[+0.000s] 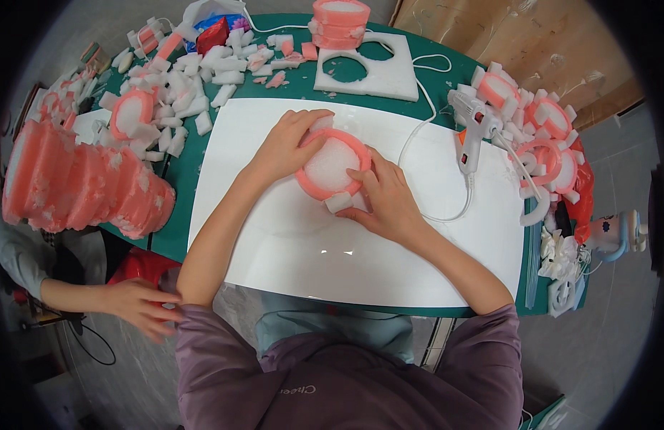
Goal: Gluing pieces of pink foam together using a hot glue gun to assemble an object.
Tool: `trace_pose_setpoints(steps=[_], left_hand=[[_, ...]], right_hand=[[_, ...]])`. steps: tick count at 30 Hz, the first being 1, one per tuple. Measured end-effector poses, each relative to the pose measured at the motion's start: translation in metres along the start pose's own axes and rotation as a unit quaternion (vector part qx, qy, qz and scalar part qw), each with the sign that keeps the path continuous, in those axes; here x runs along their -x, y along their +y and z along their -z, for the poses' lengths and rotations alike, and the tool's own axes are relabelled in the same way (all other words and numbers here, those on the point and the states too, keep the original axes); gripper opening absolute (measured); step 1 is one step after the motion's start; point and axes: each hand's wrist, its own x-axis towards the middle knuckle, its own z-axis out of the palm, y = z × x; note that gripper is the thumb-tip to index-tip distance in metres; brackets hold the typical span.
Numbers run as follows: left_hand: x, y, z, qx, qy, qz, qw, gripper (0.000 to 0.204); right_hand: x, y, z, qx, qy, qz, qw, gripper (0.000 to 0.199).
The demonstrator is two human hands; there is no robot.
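Observation:
A round foam piece [330, 166] with a pink rim and a white, cloudy middle is held between my hands above a white sheet [274, 244]. My left hand [292, 143] grips its upper left rim, thumb on top. The fingers of my right hand [388, 193] close around its lower right side. A small white foam block [339, 202] sits at the lower rim beside my right thumb. Another white bit shows near my left fingertips, partly hidden by them. To the right, a white hot glue gun [475, 132] rests on the sheet, its cord curling away.
White and pink foam scraps [181, 93] heap at the back left, near stacked pink foam rings [81, 179]. A white foam board [371, 75] with round holes lies at the back. Finished-looking foam rings [550, 118] crowd the right edge. Another person's hand [142, 308] reaches near my left elbow.

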Motion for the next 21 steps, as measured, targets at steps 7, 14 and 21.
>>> trace_pose_setpoints(steps=[7,14,21], left_hand=[[0.0006,0.0032,0.0009,-0.012,-0.007,0.010,1.000,0.038],[0.0023,0.0005,0.0009,-0.004,-0.007,0.018,1.000,0.038],[0.0000,-0.0002,0.0009,-0.018,-0.011,0.006,1.000,0.039]], right_hand=[[0.0007,0.0009,-0.0007,-0.001,0.004,0.004,1.000,0.060],[0.0006,-0.0003,-0.0004,0.005,-0.005,-0.008,1.000,0.061],[-0.0002,0.0012,-0.0009,0.008,0.007,0.007,1.000,0.063]])
